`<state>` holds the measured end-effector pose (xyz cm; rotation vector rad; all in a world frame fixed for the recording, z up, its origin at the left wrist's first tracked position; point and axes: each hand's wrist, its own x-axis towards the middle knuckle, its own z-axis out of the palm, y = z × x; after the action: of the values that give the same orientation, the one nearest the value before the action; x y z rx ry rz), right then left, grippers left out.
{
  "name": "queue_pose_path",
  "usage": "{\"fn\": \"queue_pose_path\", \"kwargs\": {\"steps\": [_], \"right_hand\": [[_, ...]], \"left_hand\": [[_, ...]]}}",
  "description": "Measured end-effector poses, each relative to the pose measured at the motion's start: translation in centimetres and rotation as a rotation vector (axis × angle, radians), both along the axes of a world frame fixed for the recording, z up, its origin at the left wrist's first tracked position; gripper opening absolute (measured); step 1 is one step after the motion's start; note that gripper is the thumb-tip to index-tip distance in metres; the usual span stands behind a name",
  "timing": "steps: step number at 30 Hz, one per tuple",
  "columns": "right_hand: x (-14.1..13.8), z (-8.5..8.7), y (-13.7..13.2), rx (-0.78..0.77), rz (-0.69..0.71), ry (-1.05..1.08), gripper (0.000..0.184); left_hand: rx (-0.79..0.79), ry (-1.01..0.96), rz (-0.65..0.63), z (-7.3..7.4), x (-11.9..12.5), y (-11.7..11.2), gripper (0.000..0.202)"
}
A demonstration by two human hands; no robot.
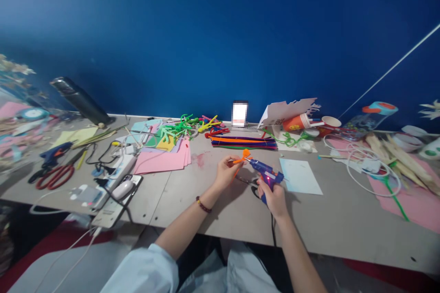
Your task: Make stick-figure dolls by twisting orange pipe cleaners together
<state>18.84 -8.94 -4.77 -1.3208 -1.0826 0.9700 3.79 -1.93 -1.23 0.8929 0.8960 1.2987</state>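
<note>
A grey bench [330,219] runs along a deep-blue wall [206,46]. Midway along, near its front edge, the left hand [225,173] has a narrow grip on an orange piece [246,153]; the right hand's [273,197] grip is wrapped round a glue gun [266,174], its nozzle at the piece — contact I cannot tell. The gun's cord [273,231] drops over the edge. Just beyond lies a bundle of stems [240,142], with a lit screen [239,114] upright behind; a pale sheet [302,176] sits right of the gun. Leftward — pink paper [163,162], power strip [120,171], scissors [57,177], leaning flask [80,100]; rightward, cups [296,122] and pink sheets [417,197].
</note>
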Motion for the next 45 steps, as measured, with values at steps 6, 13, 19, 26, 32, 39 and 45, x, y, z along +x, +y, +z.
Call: {"fn": "queue_pose_path", "kwargs": {"steps": [6,13,19,26,32,39,45], "right_hand": [[-0.2,0.5,-0.1,-0.013,-0.027,0.013,0.041],[-0.3,0.2,0.1,-0.009,-0.021,0.115,0.036],[-0.3,0.3,0.0,0.012,0.01,0.101,0.036],[-0.3,0.3,0.0,0.022,-0.006,0.073,0.039],[-0.2,0.2,0.0,0.025,-0.018,0.036,0.039],[0.1,-0.4,-0.1,0.013,-0.05,-0.099,0.035],[0.1,-0.5,-0.1,0.034,-0.07,-0.085,0.035]], "left_hand": [[-0.055,-0.035,-0.019,0.6,0.0,-0.2,0.035],[-0.077,-0.045,-0.001,0.9,-0.1,-0.1,0.036],[-0.118,-0.004,-0.031,0.5,0.0,-0.1,0.036],[-0.112,-0.049,-0.046,0.6,0.0,-0.2,0.035],[-0.139,-0.097,-0.07,0.9,-0.1,-0.1,0.035],[-0.163,-0.137,-0.077,0.2,-0.2,0.6,0.033],[-0.171,-0.127,-0.074,0.2,-0.3,0.7,0.032]]}}
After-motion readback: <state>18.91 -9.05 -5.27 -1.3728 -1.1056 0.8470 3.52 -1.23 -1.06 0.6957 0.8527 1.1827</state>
